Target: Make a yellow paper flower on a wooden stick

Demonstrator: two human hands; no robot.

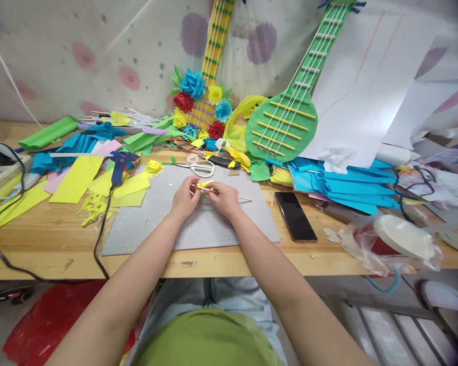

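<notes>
Grip and surroundings, placed by the grey mat. The grip is narrow on both sides: the left hand and the right hand pinch a small yellow paper piece between their fingertips, over the far middle of the mat. A thin pale stick projects beyond the right hand; whether it joins the piece cannot be told. Squeezed or twisted too hard, so slight a piece would probably crease or tear. Just beyond the hands, at the mat's far edge, lie scissors, with a cutter behind them; a forward sweep could knock the knuckles against either. A yellow paper rose sits at the mat's far left corner, easily crushed by a stray forearm. Left of the mat, a blue glue gun rests among yellow sheets; its black cord drops over the surface's near edge, where a snag could drag the gun and, if hot, scorch paper. Right of the mat lies a phone; behind stands a green stringed instrument, liable to topple if bumped
</notes>
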